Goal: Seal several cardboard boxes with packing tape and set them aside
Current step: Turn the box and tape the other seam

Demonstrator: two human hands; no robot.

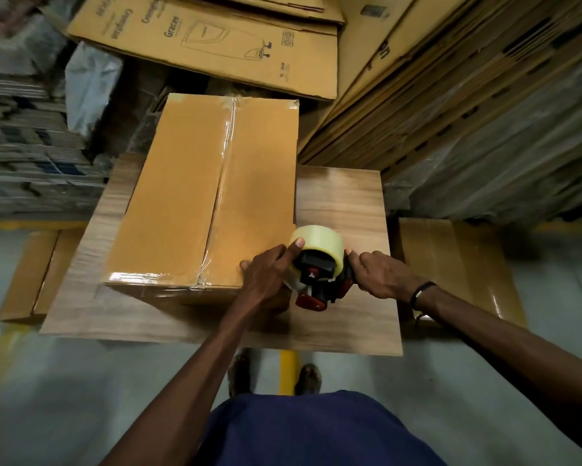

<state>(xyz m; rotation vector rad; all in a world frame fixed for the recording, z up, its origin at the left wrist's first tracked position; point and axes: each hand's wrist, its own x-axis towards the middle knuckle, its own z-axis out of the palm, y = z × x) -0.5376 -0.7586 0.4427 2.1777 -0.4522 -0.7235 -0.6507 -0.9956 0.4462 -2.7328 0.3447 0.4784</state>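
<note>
A closed brown cardboard box [195, 196] lies on a low wooden table [343, 203]. Clear tape runs along its centre seam and across its near and far edges. At the box's near right corner sits a red and black tape dispenser [320, 280] carrying a roll of clear tape [320, 240]. My left hand [269, 270] rests on the box corner, its thumb pressed against the tape roll. My right hand [377, 274] grips the dispenser from the right side.
A taped box [457, 264] stands on the floor right of the table and another box [37, 270] on its left. Flattened cartons [215, 38] lie behind, with tall stacks of flat cardboard [468, 105] at right and left. My feet are under the table's near edge.
</note>
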